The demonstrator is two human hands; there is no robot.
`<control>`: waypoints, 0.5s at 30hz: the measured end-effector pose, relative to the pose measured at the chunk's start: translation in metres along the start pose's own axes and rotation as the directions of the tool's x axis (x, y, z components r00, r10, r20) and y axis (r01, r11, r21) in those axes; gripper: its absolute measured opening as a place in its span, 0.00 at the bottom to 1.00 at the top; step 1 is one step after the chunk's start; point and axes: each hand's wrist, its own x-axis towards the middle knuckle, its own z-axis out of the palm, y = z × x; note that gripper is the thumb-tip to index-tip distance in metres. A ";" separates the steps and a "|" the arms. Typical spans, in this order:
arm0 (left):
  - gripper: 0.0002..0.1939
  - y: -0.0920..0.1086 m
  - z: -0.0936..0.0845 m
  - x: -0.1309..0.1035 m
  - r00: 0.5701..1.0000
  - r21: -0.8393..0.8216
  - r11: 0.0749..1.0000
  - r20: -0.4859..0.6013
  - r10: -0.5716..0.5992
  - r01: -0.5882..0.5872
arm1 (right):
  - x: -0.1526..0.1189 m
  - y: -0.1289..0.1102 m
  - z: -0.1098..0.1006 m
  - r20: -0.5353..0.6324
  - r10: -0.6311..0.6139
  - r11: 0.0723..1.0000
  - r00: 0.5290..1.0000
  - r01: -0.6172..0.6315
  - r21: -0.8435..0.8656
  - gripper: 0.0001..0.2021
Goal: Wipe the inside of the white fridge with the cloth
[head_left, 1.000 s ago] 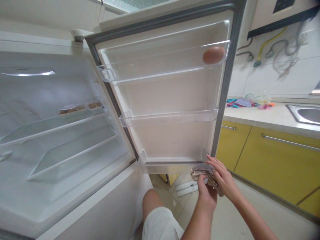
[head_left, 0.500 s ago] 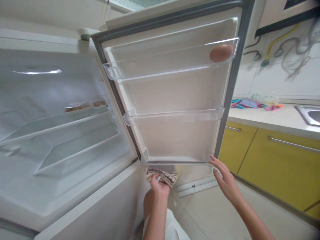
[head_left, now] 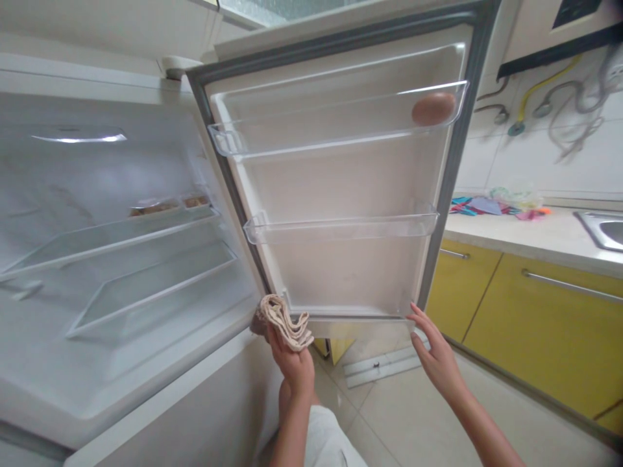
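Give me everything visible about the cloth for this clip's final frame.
The cloth is beige with a darker brownish part at its left, and looks like soft, thick fabric. It is bunched in several layers, with wavy folded edges showing. The left hand holds it from below, at the lower hinge-side corner of the open fridge door. Whether it presses on the door is unclear.
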 end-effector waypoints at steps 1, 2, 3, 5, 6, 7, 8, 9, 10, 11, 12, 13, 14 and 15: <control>0.28 0.003 -0.001 -0.003 0.990 0.106 0.985 0.060 0.130 -0.136 | 0.001 0.000 0.000 0.002 0.001 1.000 1.000 -0.001 0.000 0.16; 0.28 0.007 -0.001 -0.008 0.961 0.197 0.944 0.143 0.238 -0.263 | 0.001 0.000 -0.001 0.005 0.001 1.000 1.000 -0.001 0.001 0.16; 0.29 0.011 0.000 -0.013 0.918 0.265 0.890 0.247 0.311 -0.372 | 0.002 0.000 -0.001 0.008 -0.001 1.000 1.000 0.001 0.003 0.16; 0.32 0.019 0.009 -0.026 0.785 0.356 0.743 0.506 0.357 -0.567 | 0.001 -0.001 -0.002 0.012 -0.006 1.000 1.000 0.006 0.012 0.17; 0.34 0.023 0.016 -0.035 0.687 0.371 0.639 0.632 0.359 -0.674 | 0.001 -0.001 -0.001 0.013 -0.007 1.000 1.000 0.006 0.018 0.17; 0.37 0.026 0.024 -0.044 0.578 0.365 0.513 0.735 0.353 -0.777 | 0.000 -0.001 -0.001 0.015 -0.005 1.000 1.000 0.005 0.023 0.17; 0.38 0.029 0.034 -0.055 0.477 0.340 0.384 0.803 0.357 -0.859 | -0.001 0.000 -0.001 0.016 -0.003 1.000 1.000 0.003 0.029 0.18; 0.38 0.032 0.046 -0.065 0.393 0.305 0.276 0.842 0.369 -0.912 | -0.001 0.000 -0.001 0.017 -0.002 0.999 1.000 0.001 0.036 0.18; 0.36 0.034 0.058 -0.076 0.338 0.283 0.195 0.858 0.386 -0.939 | -0.002 0.001 0.000 0.016 -0.001 0.999 1.000 0.001 0.044 0.19; 0.33 0.036 0.070 -0.086 0.297 0.264 0.136 0.866 0.403 -0.955 | -0.002 0.002 0.000 0.014 -0.003 0.999 1.000 0.002 0.053 0.19; 0.30 0.037 0.081 -0.094 0.261 0.242 0.099 0.871 0.417 -0.965 | -0.001 0.004 0.000 0.010 -0.006 0.998 1.000 0.005 0.063 0.20; 0.27 0.039 0.091 -0.101 0.241 0.228 0.081 0.873 0.425 -0.970 | -0.001 0.006 0.001 0.006 -0.010 0.997 1.000 0.009 0.072 0.22; 0.26 0.042 0.100 -0.105 0.230 0.218 0.078 0.875 0.426 -0.973 | 0.000 0.007 0.001 0.002 -0.014 0.997 1.000 0.014 0.078 0.23; 0.24 0.045 0.107 -0.107 0.224 0.208 0.085 0.880 0.419 -0.974 | 0.001 0.009 0.001 -0.001 -0.018 0.997 1.000 0.018 0.080 0.24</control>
